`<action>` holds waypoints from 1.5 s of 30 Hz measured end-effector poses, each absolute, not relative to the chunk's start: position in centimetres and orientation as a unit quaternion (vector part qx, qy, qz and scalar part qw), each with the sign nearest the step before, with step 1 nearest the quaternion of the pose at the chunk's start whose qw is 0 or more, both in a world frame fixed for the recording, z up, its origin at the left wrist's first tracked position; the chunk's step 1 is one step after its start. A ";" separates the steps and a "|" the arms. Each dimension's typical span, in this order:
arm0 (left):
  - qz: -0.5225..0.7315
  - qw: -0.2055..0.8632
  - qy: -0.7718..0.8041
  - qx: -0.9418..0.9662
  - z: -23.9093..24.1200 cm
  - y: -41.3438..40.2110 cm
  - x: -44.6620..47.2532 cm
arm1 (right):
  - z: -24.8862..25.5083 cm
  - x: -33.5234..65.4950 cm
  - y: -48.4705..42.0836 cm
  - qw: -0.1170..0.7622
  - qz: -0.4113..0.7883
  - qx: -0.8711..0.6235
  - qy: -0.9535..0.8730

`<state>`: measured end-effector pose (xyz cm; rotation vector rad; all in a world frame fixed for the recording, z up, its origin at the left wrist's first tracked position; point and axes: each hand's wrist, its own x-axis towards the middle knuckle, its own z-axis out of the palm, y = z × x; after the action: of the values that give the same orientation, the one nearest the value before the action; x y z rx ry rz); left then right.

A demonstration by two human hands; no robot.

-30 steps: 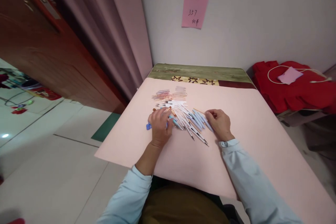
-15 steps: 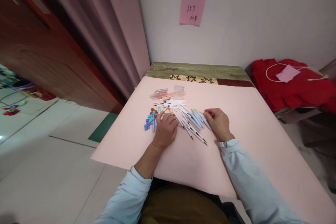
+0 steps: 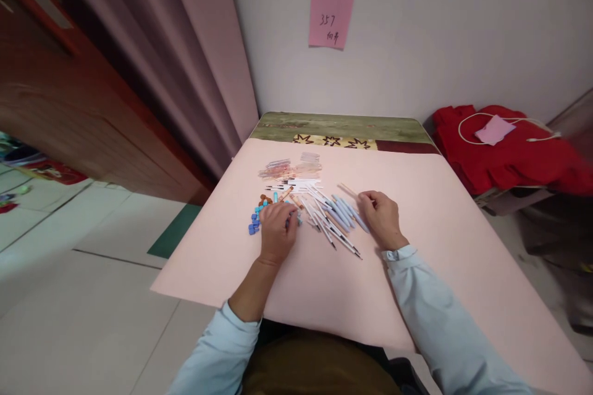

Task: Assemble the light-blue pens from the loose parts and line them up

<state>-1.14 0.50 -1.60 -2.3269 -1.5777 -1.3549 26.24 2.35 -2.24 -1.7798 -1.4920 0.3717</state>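
I see the right hand [image 3: 380, 219] pinch a thin stick [image 3: 348, 190] near the pale tubes [image 3: 341, 216] on the table [image 3: 445, 228]. The left hand [image 3: 278, 231] curls beside blue pieces [image 3: 254, 222]; its grip I cannot tell.

A left hand [image 3: 279, 231] and a right hand [image 3: 380, 217] work over a pink sheet [image 3: 333, 296].
The right hand pinches a thin stick [image 3: 348, 190] between its fingers, right by some pale blue tubes [image 3: 341, 213]. The left hand bends over a heap of little parts, but I can't tell if it holds one. Small blue bits [image 3: 254, 223] and brown bits [image 3: 265, 200] sit beside it. White sticks [image 3: 303, 185] with dark tips lie in a messy pile, and see-through pieces [image 3: 278, 170] are just behind. A pink note [image 3: 331, 18] is stuck on the wall [image 3: 398, 43], and a white cord [image 3: 463, 136] loops over red cloth [image 3: 449, 163] to the right.
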 end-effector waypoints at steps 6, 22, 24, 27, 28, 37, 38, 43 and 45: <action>-0.535 0.009 -0.591 -0.603 -1.4 0.5 -2.1 | -2.3 26.3 2.5 0.377 0.135 -0.705 -0.586; -0.468 0.053 -0.659 -0.586 -2.1 0.8 -2.8 | -1.8 26.2 2.1 0.441 0.137 -0.700 -0.545; -0.473 0.052 -0.648 -0.595 -2.1 0.8 -2.7 | -1.8 26.1 2.1 0.451 0.137 -0.700 -0.536; -0.486 0.042 -0.648 -0.585 -2.2 0.7 -2.7 | -1.8 26.2 2.1 0.432 0.124 -0.716 -0.534; -0.487 0.039 -0.649 -0.583 -2.2 0.7 -2.7 | -1.8 26.3 2.1 0.412 0.118 -0.724 -0.541; -0.425 0.060 -0.658 -0.619 -2.2 0.7 -2.4 | -1.8 26.6 2.1 0.315 0.116 -0.739 -0.584; -0.416 0.064 -0.660 -0.623 -2.2 0.6 -2.3 | -1.8 26.6 2.1 0.318 0.110 -0.740 -0.582; -0.381 0.093 -0.658 -0.643 -2.0 0.3 -1.7 | -2.0 26.7 2.3 0.321 0.101 -0.749 -0.572; -0.372 0.099 -0.663 -0.642 -2.0 0.2 -1.7 | -2.0 26.7 2.3 0.320 0.102 -0.751 -0.568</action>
<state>-1.67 0.22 -2.01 -1.9005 -1.9605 -1.1011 26.74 2.29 -1.97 -1.9733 -1.4933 0.2687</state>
